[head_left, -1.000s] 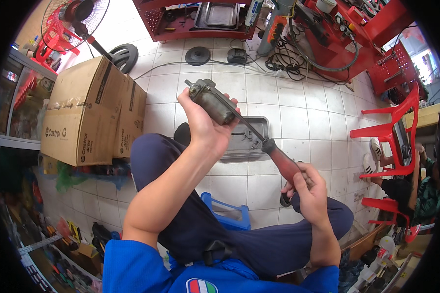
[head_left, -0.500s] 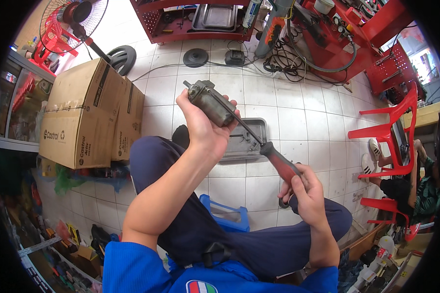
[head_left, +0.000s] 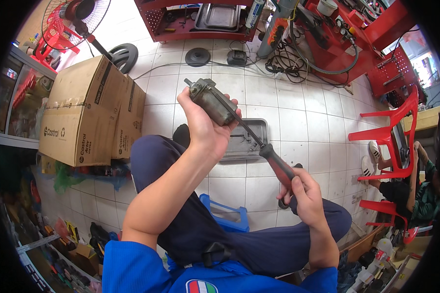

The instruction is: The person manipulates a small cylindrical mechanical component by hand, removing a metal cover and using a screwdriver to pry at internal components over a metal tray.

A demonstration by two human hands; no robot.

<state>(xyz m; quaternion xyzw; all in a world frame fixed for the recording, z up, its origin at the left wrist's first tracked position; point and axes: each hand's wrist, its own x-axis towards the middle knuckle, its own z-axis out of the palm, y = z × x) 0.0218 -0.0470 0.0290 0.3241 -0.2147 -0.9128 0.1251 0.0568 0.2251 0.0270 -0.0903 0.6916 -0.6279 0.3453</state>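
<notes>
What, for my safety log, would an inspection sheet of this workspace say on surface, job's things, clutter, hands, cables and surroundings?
Surface: white floor tiles; grey tray on them, small dark items inside.
Job's things: dark metal cylinder; screwdriver, shaft reaching alongside it, tip contact unclear.
Clutter: cardboard boxes at left; black disc ahead; blue stool by the legs.
Hands: left hand holds the cylinder; right hand grips the screwdriver's handle.
Cables: dark tangle on the floor beside red equipment.
Surroundings: fan, red cart, red chair; another person at right.
</notes>
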